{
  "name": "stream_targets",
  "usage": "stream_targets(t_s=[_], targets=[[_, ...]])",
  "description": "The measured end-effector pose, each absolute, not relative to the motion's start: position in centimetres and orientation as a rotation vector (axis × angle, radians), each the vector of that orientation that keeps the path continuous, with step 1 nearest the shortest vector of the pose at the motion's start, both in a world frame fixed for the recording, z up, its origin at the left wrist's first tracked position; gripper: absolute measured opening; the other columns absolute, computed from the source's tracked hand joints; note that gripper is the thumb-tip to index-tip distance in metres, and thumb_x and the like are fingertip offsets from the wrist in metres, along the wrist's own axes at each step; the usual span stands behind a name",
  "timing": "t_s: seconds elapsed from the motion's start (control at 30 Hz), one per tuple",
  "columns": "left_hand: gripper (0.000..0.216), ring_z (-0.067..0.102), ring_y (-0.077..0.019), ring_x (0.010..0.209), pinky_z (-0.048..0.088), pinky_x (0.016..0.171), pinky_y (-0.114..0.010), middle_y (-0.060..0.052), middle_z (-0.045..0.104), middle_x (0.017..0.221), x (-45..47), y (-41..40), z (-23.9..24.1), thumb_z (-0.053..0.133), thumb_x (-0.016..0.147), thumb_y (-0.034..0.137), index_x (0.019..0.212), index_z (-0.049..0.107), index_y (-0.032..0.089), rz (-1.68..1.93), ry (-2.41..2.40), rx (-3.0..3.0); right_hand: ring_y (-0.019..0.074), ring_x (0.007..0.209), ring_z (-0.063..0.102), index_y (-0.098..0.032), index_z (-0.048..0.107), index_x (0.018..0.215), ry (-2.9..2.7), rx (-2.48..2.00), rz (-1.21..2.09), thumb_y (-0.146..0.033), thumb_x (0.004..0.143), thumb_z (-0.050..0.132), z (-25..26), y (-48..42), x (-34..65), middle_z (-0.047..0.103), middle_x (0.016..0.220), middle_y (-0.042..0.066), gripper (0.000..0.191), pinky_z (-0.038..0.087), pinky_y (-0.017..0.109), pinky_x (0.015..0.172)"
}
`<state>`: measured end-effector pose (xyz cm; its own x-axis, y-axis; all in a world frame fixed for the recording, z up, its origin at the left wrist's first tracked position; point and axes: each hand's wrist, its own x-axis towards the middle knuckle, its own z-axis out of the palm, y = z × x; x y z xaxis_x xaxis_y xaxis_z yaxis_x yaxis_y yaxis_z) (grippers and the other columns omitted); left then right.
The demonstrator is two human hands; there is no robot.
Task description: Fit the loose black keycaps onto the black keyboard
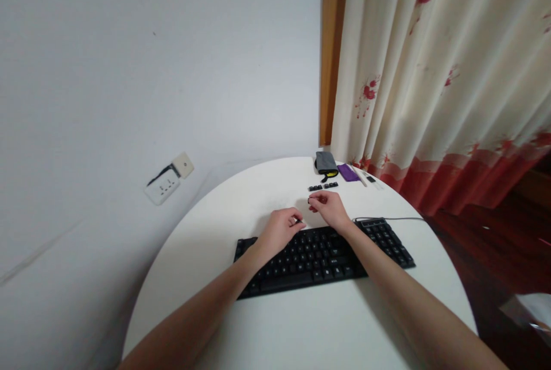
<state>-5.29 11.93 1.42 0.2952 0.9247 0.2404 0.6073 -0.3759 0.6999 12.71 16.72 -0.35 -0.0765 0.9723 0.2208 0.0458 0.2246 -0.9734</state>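
Note:
A black keyboard (327, 255) lies across a round white table (297, 324). My left hand (279, 229) rests at the keyboard's far edge, fingers curled around a small dark tool or piece (298, 221). Just beyond the far edge, my right hand (328, 208) is lifted a little above the table and pinches a small black keycap (310, 201) between its fingertips. A short row of loose black keycaps (322, 186) lies on the table beyond both hands.
A grey pouch with a yellow band (326, 163), a purple flat item (348, 172) and small pieces (371, 179) lie at the table's far edge. The keyboard's cable (400, 219) runs right. A wall socket (162, 187) is on the left; a flowered curtain (434, 71) hangs on the right.

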Motion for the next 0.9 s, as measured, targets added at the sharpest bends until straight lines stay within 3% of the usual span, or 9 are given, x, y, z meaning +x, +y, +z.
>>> stream_targets(t_s=[0.17,0.4,0.73,0.9], targets=[[0.024,0.064,-0.0146,0.072,0.052,0.071,-0.026,-0.002,0.073,0.085,-4.7,11.2,1.0,0.076,0.074,0.019,0.098,0.071,0.018,0.828,1.203,2.060,0.0213,0.066,0.070,-0.015,0.065,0.081,-1.478,-1.135,1.074,-0.035,0.076,0.067,-0.6,14.7,15.3,0.069,0.070,0.006,0.021,0.052,0.029,0.056],[0.007,0.067,-0.0188,0.089,0.051,0.088,-0.031,-0.003,0.075,0.093,-5.0,11.3,0.4,0.072,0.082,0.023,0.088,0.075,0.021,0.837,1.120,2.267,0.0194,0.082,0.069,-0.018,0.070,0.087,-1.757,-1.138,0.808,-0.028,0.086,0.061,-0.4,11.6,16.6,0.074,0.087,0.005,0.013,0.053,0.032,0.080],[0.017,0.067,-0.0169,0.092,0.051,0.089,-0.030,-0.005,0.072,0.097,-5.4,11.7,1.1,0.062,0.088,0.018,0.093,0.077,0.020,0.769,1.015,2.190,0.0210,0.087,0.070,-0.021,0.071,0.091,-2.025,-1.188,0.746,-0.023,0.088,0.059,-0.6,11.1,15.7,0.076,0.091,0.005,0.013,0.050,0.031,0.084],[0.017,0.068,-0.0163,0.088,0.053,0.085,-0.028,-0.004,0.074,0.096,-5.2,11.6,0.6,0.065,0.084,0.016,0.098,0.074,0.018,0.801,1.109,2.099,0.0202,0.087,0.069,-0.022,0.071,0.091,-2.089,-1.191,0.706,-0.021,0.088,0.058,-0.2,10.9,15.9,0.075,0.090,0.003,0.013,0.048,0.030,0.083]])
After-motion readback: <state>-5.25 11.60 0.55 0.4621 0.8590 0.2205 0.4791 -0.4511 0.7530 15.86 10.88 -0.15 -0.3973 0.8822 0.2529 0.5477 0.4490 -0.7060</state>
